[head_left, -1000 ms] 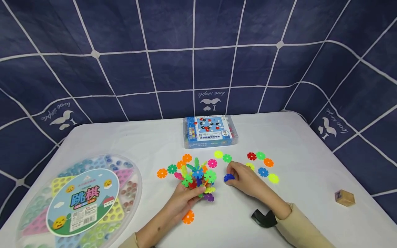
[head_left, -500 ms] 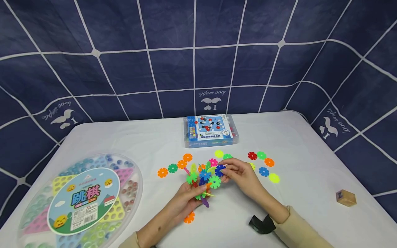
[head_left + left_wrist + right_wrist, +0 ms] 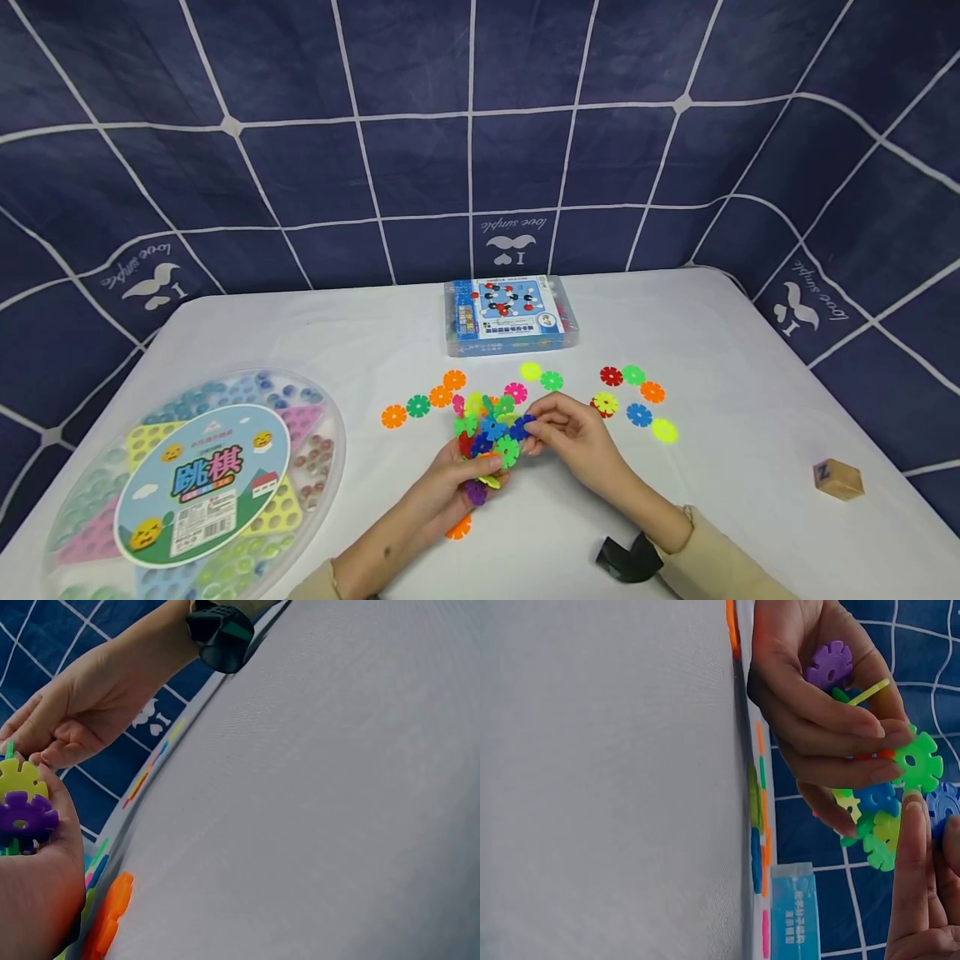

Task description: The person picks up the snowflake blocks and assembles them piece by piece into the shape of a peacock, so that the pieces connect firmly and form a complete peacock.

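Note:
My left hand (image 3: 448, 492) holds a cluster of interlocking snowflake discs (image 3: 492, 429) in green, blue, yellow, red and purple. The cluster's purple disc (image 3: 28, 816) shows at the palm in the left wrist view. My right hand (image 3: 576, 429) pinches a dark blue snowflake disc (image 3: 520, 427) at the cluster's right side. In the right wrist view that blue disc (image 3: 943, 806) lies beside a green disc (image 3: 919, 761) of the cluster. Whether its slot is joined there, I cannot tell. Fingers hide part of the cluster.
Loose discs lie behind the hands, including orange (image 3: 393, 417), pink (image 3: 515, 392) and yellow (image 3: 664, 430) ones. An orange disc (image 3: 459, 527) sits near the left forearm. Around stand a round Chinese checkers set (image 3: 202, 483), a boxed molecule kit (image 3: 510, 321) and a wooden block (image 3: 838, 479).
My right hand has lifted the dark blue disc from the table and carried it left to the cluster. My left hand has turned the cluster a little.

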A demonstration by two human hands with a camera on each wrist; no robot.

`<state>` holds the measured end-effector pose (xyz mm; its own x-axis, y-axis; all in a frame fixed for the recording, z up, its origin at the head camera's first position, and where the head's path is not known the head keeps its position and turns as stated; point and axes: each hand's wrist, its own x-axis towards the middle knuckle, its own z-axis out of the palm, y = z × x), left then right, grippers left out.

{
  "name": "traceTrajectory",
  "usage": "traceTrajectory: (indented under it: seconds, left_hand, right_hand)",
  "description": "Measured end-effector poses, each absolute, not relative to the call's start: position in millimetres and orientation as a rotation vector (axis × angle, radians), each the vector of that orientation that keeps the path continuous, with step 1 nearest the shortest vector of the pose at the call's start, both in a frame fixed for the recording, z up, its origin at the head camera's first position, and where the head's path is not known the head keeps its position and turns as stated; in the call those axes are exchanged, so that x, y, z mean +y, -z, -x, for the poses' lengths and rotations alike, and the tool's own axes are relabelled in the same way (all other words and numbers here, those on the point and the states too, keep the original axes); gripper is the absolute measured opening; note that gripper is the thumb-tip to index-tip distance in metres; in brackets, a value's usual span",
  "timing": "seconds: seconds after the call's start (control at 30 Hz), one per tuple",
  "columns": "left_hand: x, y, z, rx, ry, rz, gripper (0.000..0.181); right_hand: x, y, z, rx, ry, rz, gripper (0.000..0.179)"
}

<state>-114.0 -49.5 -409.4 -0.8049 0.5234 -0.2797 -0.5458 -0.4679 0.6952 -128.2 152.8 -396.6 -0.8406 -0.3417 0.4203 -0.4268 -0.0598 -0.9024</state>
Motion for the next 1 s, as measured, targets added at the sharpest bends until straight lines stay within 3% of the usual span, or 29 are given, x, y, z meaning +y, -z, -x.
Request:
traceTrajectory:
  seconds: [1.0]
  left_hand:
    - [-53.4, 409.0, 115.0, 1.031, -2.238, 0.014, 0.049]
  right_hand:
    - [147.4, 404.4, 126.2, -2.109, -2.177, -0.832, 0.006]
